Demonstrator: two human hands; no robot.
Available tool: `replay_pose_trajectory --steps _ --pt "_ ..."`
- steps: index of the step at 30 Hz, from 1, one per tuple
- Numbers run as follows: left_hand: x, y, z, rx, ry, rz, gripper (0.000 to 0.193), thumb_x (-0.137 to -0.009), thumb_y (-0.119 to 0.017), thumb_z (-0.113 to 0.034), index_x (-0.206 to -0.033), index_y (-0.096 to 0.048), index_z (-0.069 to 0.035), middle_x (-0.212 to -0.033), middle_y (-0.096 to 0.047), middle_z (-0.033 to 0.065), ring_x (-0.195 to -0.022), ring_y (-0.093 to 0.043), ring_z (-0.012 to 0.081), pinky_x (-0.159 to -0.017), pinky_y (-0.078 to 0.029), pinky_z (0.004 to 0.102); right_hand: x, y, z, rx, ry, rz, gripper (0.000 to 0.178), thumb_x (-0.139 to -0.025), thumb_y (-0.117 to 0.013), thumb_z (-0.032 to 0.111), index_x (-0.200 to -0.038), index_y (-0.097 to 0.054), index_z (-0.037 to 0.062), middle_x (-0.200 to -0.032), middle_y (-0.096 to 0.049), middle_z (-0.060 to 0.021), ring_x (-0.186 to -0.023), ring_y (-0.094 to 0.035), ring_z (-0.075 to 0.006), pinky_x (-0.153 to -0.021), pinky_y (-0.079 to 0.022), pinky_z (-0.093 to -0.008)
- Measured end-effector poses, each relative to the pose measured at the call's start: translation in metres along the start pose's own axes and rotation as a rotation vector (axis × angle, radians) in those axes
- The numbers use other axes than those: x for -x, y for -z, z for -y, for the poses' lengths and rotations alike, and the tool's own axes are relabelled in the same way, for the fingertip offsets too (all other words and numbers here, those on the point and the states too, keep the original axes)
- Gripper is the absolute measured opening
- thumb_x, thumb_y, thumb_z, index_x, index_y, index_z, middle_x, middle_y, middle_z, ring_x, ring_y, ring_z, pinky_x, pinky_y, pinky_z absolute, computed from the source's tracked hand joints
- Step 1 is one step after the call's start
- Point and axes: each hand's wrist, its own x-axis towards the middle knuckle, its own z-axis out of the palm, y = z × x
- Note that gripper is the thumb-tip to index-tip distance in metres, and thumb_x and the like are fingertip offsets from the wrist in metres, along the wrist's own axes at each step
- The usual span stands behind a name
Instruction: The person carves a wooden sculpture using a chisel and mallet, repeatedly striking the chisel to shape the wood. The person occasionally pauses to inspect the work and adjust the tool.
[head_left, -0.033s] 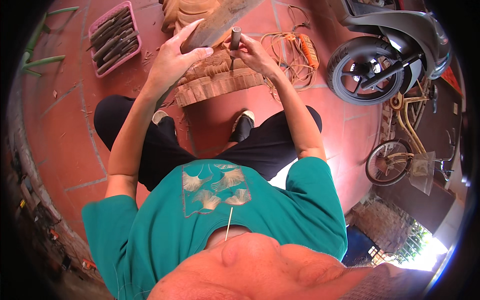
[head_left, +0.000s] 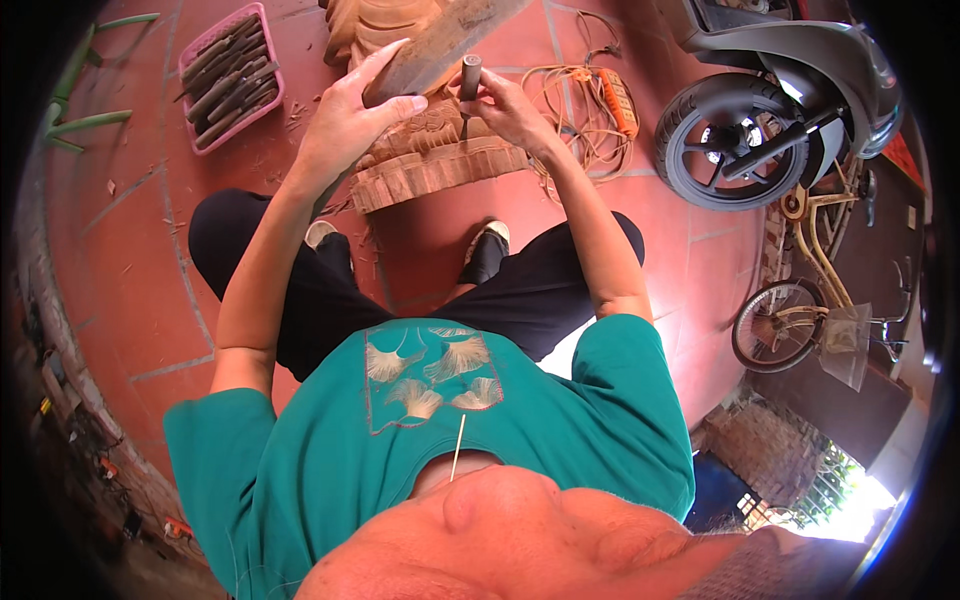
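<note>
My left hand [head_left: 350,115] is closed around one end of a thick, flat wooden mallet [head_left: 445,50], which slants up and to the right past the top edge. Just right of it, my right hand [head_left: 505,108] grips a chisel [head_left: 470,78] by its dark round handle. The chisel stands nearly upright, its lower end down at the carved wood. That carved wooden piece [head_left: 440,180] lies on the floor beyond my feet, with ridged relief and a rough near edge. The mallet and both hands hide part of its middle.
A pink basket [head_left: 272,100] of several chisels [head_left: 230,80] sits at the left. Orange cord and a power strip [head_left: 618,100] lie right of the carving. A motorbike wheel [head_left: 735,140] and a bicycle [head_left: 780,325] stand farther right. Wood chips dot the red tiled floor [head_left: 120,270].
</note>
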Motion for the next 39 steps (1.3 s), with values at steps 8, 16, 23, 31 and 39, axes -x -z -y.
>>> replay_pose_trajectory --steps 8,16,23,31,39 --pt "0.000 -0.001 0.003 -0.220 -0.091 -0.004 0.073 -0.087 -0.079 -0.030 -0.149 -0.048 -0.007 -0.137 -0.063 0.0176 -0.126 -0.061 0.0247 -0.107 -0.045 0.0362 -0.006 -0.008 -0.016 0.089 0.022 0.042 0.029 -0.094 -0.065 0.004 -0.122 -0.059 0.0046 -0.108 -0.070 -0.0072 -0.099 -0.067 -0.0171 -0.089 -0.054 -0.0343" --pt "0.005 0.001 -0.012 -0.183 -0.047 0.004 0.071 -0.089 -0.076 -0.024 -0.151 -0.046 -0.006 -0.137 -0.062 0.0150 -0.127 -0.059 0.0219 -0.111 -0.041 0.0351 0.000 -0.008 -0.004 0.102 -0.014 0.026 0.026 -0.094 -0.065 0.004 -0.119 -0.061 0.0042 -0.105 -0.070 -0.0078 -0.097 -0.067 -0.0168 -0.087 -0.054 -0.0340" --pt "0.005 0.004 0.008 -0.354 -0.059 0.039 0.075 -0.087 -0.078 -0.034 -0.151 -0.048 -0.010 -0.132 -0.066 0.0182 -0.124 -0.063 0.0263 -0.106 -0.046 0.0364 -0.001 -0.008 0.003 0.140 -0.037 0.021 0.027 -0.094 -0.065 0.010 -0.120 -0.061 0.0049 -0.102 -0.071 -0.0084 -0.094 -0.067 -0.0193 -0.087 -0.053 -0.0349" --pt "0.008 0.000 -0.014 -0.185 -0.019 0.010 0.072 -0.089 -0.075 -0.022 -0.153 -0.045 -0.009 -0.140 -0.061 0.0160 -0.130 -0.056 0.0223 -0.111 -0.040 0.0353 -0.004 -0.009 -0.006 0.206 0.021 0.020 0.023 -0.094 -0.065 0.013 -0.115 -0.059 0.0052 -0.098 -0.069 -0.0109 -0.092 -0.067 -0.0225 -0.086 -0.051 -0.0369" --pt "0.005 0.005 0.006 -0.378 -0.010 0.083 0.071 -0.090 -0.075 -0.021 -0.153 -0.044 -0.006 -0.138 -0.062 0.0158 -0.126 -0.058 0.0215 -0.108 -0.042 0.0344 0.000 -0.014 0.001 0.167 0.067 -0.019 0.021 -0.096 -0.063 0.011 -0.116 -0.058 0.0065 -0.096 -0.066 -0.0088 -0.087 -0.061 -0.0168 -0.082 -0.050 -0.0339"
